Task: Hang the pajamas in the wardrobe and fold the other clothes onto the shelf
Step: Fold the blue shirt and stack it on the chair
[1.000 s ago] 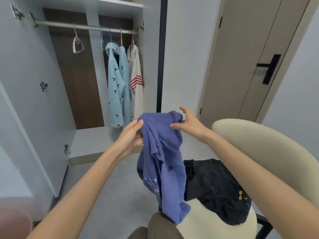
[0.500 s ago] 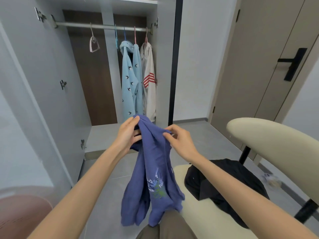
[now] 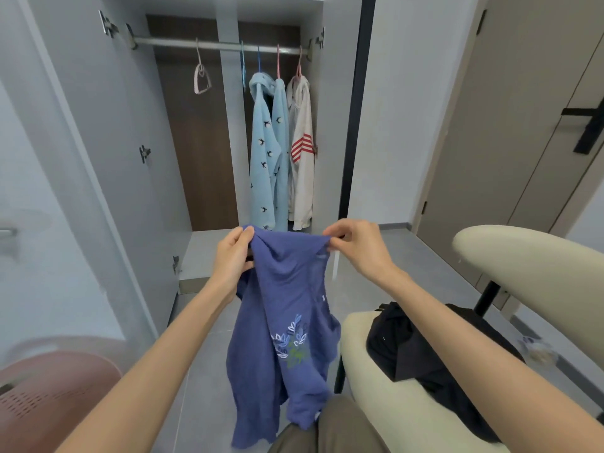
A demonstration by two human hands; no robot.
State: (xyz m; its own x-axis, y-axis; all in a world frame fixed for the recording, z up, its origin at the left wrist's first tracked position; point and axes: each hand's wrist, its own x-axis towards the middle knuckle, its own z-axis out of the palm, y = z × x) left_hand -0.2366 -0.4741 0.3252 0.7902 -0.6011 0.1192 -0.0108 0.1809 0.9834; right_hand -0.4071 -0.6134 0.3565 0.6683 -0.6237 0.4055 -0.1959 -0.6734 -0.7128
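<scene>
Blue-violet knit shirt with pale leaf embroidery (image 3: 287, 322) was held up in the air directly in front of the open grey wardrobe (image 3: 333, 125), its hem hanging down to the person's knee. Left hand (image 3: 233, 256): grip closed round the shirt's upper left edge, with cloth bunched under the thumb. Right hand (image 3: 356, 246): grip pinched the upper right edge between thumb and fingertips, the other fingers curled. The cloth between the two grips sagged and creased, and the left side was twisted under. Judged step: spreading the shirt before folding. Risks noted:

1. The right pinch took in very little cloth. A sharp shake could pull that edge free and leave the shirt swinging from the left grip toward the floor before the wardrobe.
2. If the twisted side were not shaken out, it would fold in crooked and make a lumpy bundle likely to slump on the pale shelf (image 3: 209, 253) at the wardrobe's bottom.
3. The low hem could drag on the knee and undo any alignment.
4. Sorting slip: the light-blue bird-print pajamas (image 3: 264, 152) hung at the right of the wardrobe rail (image 3: 222, 45), with an empty pink hanger (image 3: 201, 76) to their left. This shirt was judged a fold item, though that was not certain.

A crumpled black garment (image 3: 425, 354) lay on the cream padded chair (image 3: 523, 256) to the right of the wardrobe.
</scene>
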